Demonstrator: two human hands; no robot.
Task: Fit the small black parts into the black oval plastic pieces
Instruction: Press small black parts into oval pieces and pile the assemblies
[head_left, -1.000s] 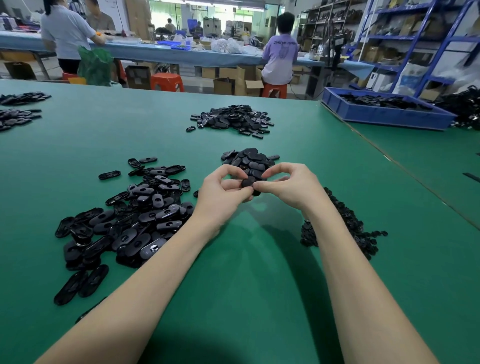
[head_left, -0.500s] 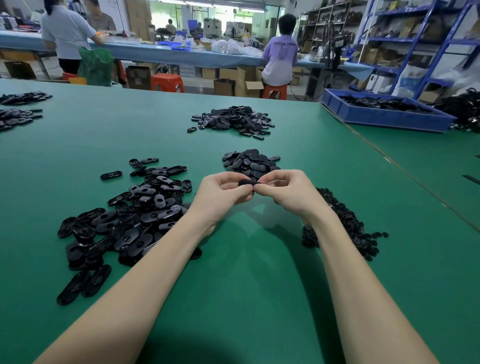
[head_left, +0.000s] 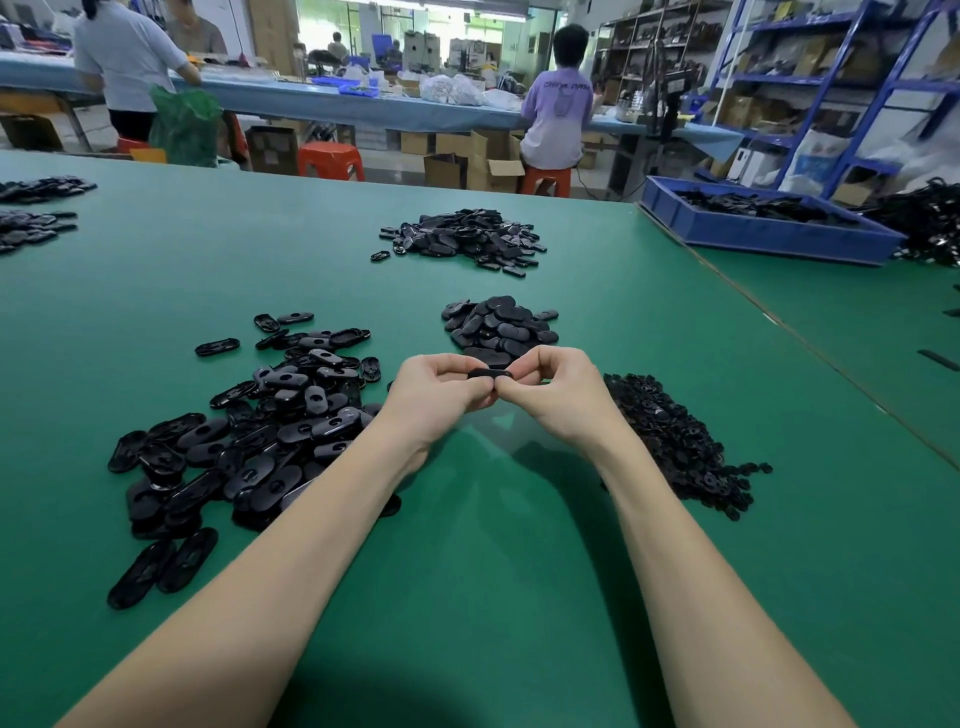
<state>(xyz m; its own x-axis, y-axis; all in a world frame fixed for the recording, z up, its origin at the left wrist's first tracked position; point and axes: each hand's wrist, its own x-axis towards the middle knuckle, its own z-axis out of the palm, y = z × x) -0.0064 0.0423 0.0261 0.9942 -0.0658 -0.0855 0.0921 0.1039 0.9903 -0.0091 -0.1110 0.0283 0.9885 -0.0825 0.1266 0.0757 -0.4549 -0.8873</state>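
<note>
Both hands meet above the green table (head_left: 493, 597); the left hand (head_left: 434, 397) and right hand (head_left: 553, 392) pinch one black oval piece (head_left: 490, 373) between them, edge-on, thumbs touching under it; whether a small part sits in it I cannot tell; just beyond the knuckles lies a neat heap of ovals (head_left: 501, 327); to the left sprawls a loose pile of oval pieces (head_left: 249, 441); by the right wrist sits a mound of small black parts (head_left: 680, 447); farther off, another oval heap (head_left: 467, 239) and a blue tray (head_left: 769, 234).
</note>
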